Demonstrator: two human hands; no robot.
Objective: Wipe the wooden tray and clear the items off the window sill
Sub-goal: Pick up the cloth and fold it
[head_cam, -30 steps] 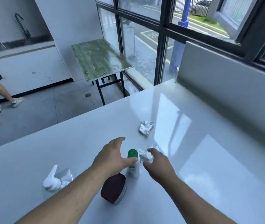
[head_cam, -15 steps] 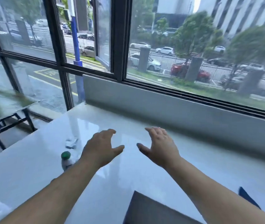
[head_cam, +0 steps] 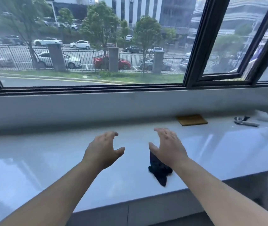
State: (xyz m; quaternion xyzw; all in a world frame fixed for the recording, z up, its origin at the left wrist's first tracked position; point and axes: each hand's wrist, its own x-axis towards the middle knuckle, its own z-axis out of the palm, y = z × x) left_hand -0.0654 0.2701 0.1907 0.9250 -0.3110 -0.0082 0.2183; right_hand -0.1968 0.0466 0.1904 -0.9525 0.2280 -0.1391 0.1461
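Note:
A wide white glossy window sill (head_cam: 48,160) runs across the view. A flat wooden tray (head_cam: 192,120) lies on it at the back right, against the low wall. A crumpled dark blue cloth (head_cam: 160,172) lies near the sill's front edge, partly under my right wrist. My left hand (head_cam: 103,148) and my right hand (head_cam: 169,146) hover above the sill side by side, palms down, fingers spread, holding nothing. My right hand is just above the cloth, and whether it touches it is unclear.
At the far right of the sill lie a small metal tool (head_cam: 246,121) and a whitish crumpled piece (head_cam: 262,115). A low grey wall (head_cam: 81,108) backs the sill under the dark window frame (head_cam: 192,66). The sill's front edge drops to a grey floor.
The view has swung right along the sill; the green-capped bottle, spray bottle and crumpled tissues are out of view. The cloth, tray and tool have come into view. Both hands stay empty.

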